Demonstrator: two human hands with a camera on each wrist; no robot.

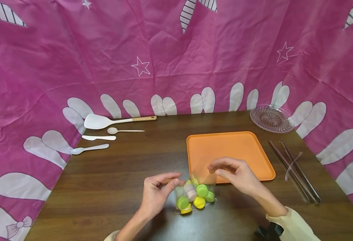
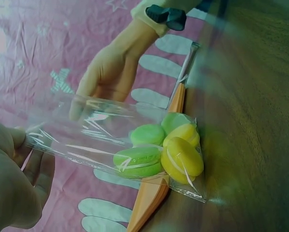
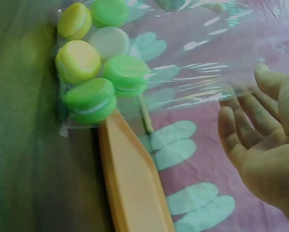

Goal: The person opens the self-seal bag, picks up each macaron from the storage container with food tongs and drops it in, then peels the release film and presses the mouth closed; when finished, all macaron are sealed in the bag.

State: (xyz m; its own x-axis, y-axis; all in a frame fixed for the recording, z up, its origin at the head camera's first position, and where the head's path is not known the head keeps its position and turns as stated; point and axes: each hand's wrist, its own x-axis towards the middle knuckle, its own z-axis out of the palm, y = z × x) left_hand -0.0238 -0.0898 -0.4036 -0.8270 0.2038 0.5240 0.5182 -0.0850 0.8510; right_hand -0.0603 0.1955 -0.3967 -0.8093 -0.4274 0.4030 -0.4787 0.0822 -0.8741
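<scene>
A clear plastic bag point(image 2: 96, 137) holds several macarons: green point(image 1: 202, 190), yellow point(image 1: 199, 202) and pale point(image 3: 109, 43). The macarons sit at the bag's bottom, by the brown table, while its upper part stretches up toward both hands. My left hand point(image 1: 156, 194) pinches one upper corner of the bag between thumb and fingers. On the other side, my right hand point(image 1: 236, 175) has its fingers loosely bent and its thumb apart from them. Its fingertips are right at the bag's other upper edge in the right wrist view. Behind the bag lies an orange tray point(image 1: 229, 152).
At the back left lie a white spatula point(image 1: 98, 121), a wooden spoon point(image 1: 112, 131), a white knife point(image 1: 99, 138) and a white spoon point(image 1: 89, 149). A clear patterned plate point(image 1: 271, 117) is at the back right. Metal tongs point(image 1: 298, 177) with a strip around them lie right of the tray.
</scene>
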